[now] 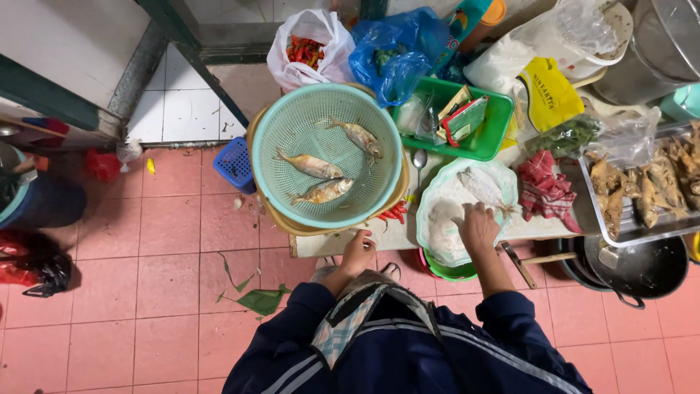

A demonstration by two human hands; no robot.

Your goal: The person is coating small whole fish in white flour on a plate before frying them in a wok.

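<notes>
Right now the right hand (pixel 477 226) presses flat, fingers spread, into the flour beside a fish (pixel 481 187) on the pale plate (pixel 437 191); turning it to coat both sides seems wise, while the left hand (pixel 357 252), loosely curled and empty, steadies the table edge (pixel 321 244)

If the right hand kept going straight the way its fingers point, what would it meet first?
The right hand rests in the flour of the pale plate, fingers pointing away from the person. Straight on, it would most likely meet the floured fish lying just beyond the fingertips, though depth is hard to judge.
</notes>
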